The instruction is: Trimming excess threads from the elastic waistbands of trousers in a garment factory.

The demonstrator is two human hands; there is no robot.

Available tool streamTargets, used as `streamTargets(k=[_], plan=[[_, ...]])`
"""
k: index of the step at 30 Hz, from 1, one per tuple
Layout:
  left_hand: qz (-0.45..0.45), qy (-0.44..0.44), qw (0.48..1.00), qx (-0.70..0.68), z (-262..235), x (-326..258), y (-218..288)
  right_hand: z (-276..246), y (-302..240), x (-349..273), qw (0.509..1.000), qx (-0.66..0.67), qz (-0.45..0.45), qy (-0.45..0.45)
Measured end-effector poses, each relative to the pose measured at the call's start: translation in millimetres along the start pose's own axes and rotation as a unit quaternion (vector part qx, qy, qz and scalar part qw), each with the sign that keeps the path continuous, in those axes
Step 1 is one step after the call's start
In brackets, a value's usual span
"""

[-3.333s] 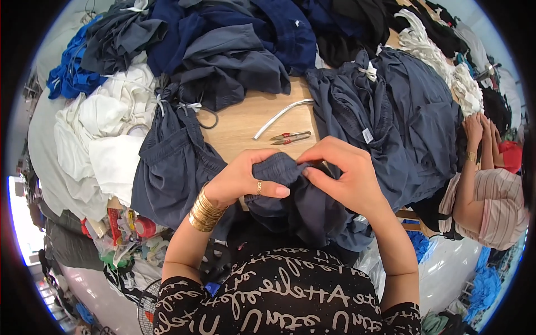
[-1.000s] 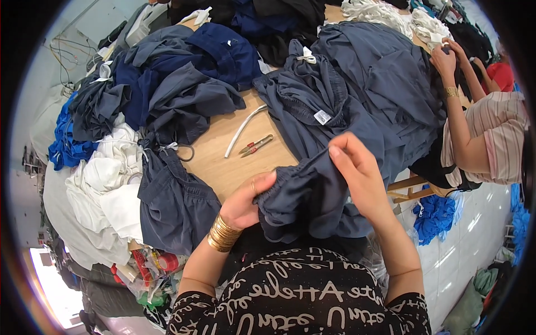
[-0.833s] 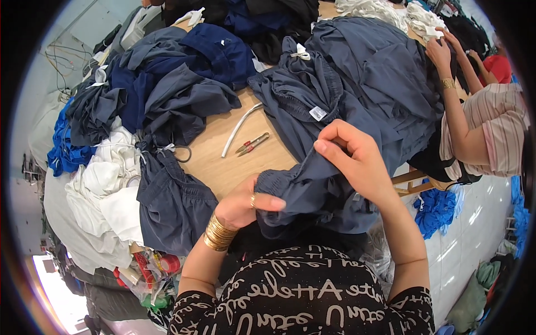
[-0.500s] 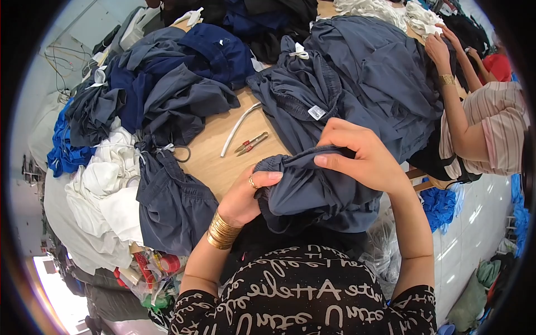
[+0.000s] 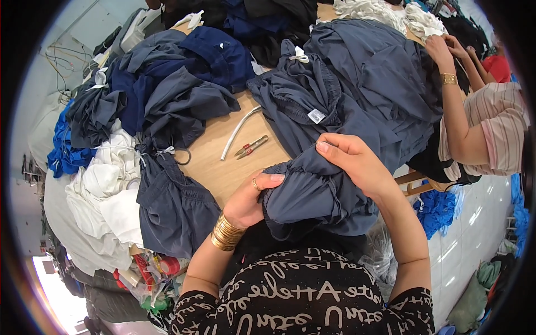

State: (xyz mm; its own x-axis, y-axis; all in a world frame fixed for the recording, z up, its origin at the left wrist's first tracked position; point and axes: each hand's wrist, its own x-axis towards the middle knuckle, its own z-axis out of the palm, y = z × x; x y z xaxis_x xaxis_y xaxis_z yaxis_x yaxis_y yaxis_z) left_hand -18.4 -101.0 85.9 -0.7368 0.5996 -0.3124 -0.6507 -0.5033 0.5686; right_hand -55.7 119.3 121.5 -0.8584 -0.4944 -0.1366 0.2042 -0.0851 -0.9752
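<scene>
A dark grey garment with a gathered elastic edge (image 5: 312, 195) is stretched between my two hands above the near edge of the table. My left hand (image 5: 251, 198) pinches the gathered edge, thumb on top and the other fingers mostly hidden beneath. With thumb and fingers, my right hand (image 5: 357, 164) grips the cloth farther along. Just beyond lie red-handled thread snips (image 5: 252, 147) and a curved white cord (image 5: 239, 133) on the wooden table (image 5: 209, 162). Another grey garment with an elastic waistband (image 5: 312, 89) and a white label spreads out past my right hand.
Grey and navy garments (image 5: 167, 84) are heaped at the left, with white cloth (image 5: 106, 178) and grey shorts (image 5: 173, 204) hanging over the edge. On the right, a co-worker in a striped top (image 5: 491, 123) handles white cloth. A wooden stool (image 5: 410, 181) stands below.
My right hand has moved slightly left and down, its grip shifting on the cloth so the garment lies flatter. My left hand keeps its hold. The co-worker's hands have shifted a little.
</scene>
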Motion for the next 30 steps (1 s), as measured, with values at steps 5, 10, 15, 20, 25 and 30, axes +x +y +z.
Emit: streamTargets(k=[5, 10, 15, 20, 25, 30], plan=[[-0.01, -0.014, 0.994, -0.105, -1.0, 1.3, -2.5, 5.2, -4.6, -1.8, 0.998, 0.062, 0.029, 0.011], [-0.027, 0.027, 0.989, -0.144, -8.6, 5.0, -5.3, -6.0, 3.6, -3.2, 0.999, -0.034, 0.023, -0.008], [0.007, 0.088, 0.987, 0.133, -0.4, -1.2, 7.8, 9.1, -7.0, -16.2, 0.943, -0.253, -0.205, 0.064], [0.111, 0.018, 0.904, 0.412, 11.6, -7.8, 17.7, 5.5, -5.1, -28.6, 0.882, -0.351, -0.305, 0.078], [0.107, 0.024, 0.91, 0.399, 10.1, -8.9, 15.5, 2.8, -3.5, -33.6, 0.869, -0.381, -0.301, 0.091], [0.092, 0.028, 0.933, 0.346, 12.6, -9.0, 17.1, 2.8, -1.5, -32.5, 0.888, -0.344, -0.285, 0.108]])
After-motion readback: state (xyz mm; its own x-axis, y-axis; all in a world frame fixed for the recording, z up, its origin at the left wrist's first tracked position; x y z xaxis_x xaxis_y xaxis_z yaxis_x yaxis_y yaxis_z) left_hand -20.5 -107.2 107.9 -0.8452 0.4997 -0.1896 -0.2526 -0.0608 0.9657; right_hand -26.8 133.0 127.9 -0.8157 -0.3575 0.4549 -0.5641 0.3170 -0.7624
